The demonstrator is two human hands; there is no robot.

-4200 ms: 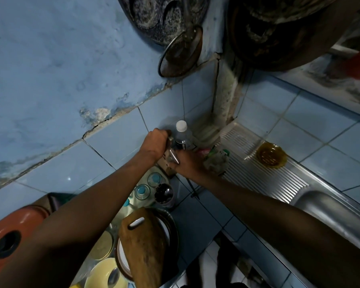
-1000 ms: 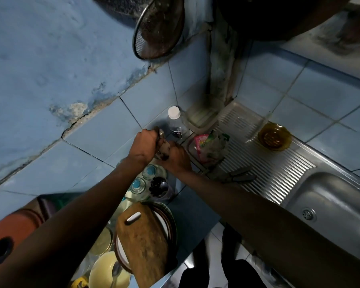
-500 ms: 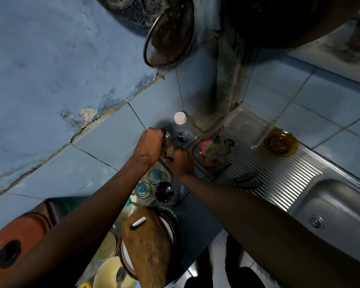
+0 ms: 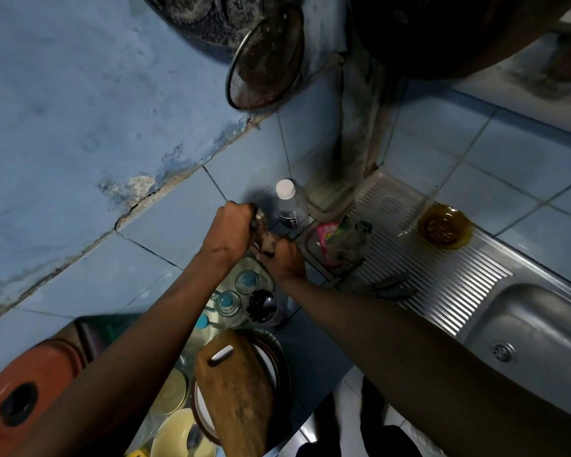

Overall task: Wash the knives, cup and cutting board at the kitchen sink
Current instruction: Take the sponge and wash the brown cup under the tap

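Centrally, both hands met over the blue-tiled counter. Left hand was fisted, fingers curled round a small dark object with a glint of metal at its upper end; identity not resolvable. Right hand gripped the same object from the 4 o'clock side, fingers curled, the two hands touching.

Clear plastic bottle with white cap stood upright at 1 o'clock of the hands, just beside them. Pink and green crumpled packets lay at 3 o'clock of the hands, on the edge of the ribbed stainless steel drainboard. Two dark-handled knives lay on the drainboard at 4 o'clock of the hands, near the right forearm. Amber glass bowl sat at the drainboard's far edge. Stainless steel sink basin, drain visible, was at 4 o'clock, well apart from the hands.

Brown wooden cutting board with slot handle leaned tilted across stacked plates at 6 o'clock of the hands. Clear glass tumblers stood between board and hands. Cream-coloured cup with a spoon inside sat at 7 o'clock, bottom edge. Round wire-mesh strainer hung on the wall at 12 o'clock.
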